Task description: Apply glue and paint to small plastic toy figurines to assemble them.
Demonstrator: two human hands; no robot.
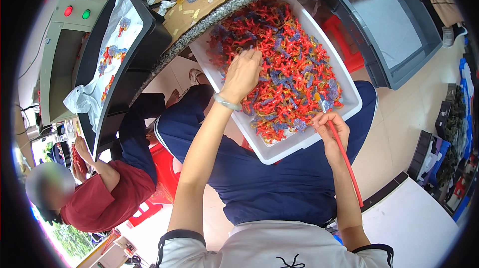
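A white tub (pixel 352 99), resting across my lap, holds a heap of small red, blue-violet and yellow translucent plastic figurines (pixel 279 86). My left hand (pixel 244 71), with a pale bangle at the wrist, reaches into the far left part of the heap. Its fingers are bent and drawn together among the figurines; the fingertips are partly hidden, so what they pinch does not show. At the tub's near right, my right hand (pixel 331 129) is closed around a red-handled paintbrush (pixel 345 158). The brush points up over the figurines, its handle slanting down toward my forearm.
A granite-edged workbench (pixel 199 13) with more figurines stands ahead. Left of it is a black tray (pixel 130 43) lined with white sheeting; right, a grey crate (pixel 384 23). A grey machine (pixel 65 63) stands far left. Another person in a maroon shirt (pixel 112 195) sits at the left.
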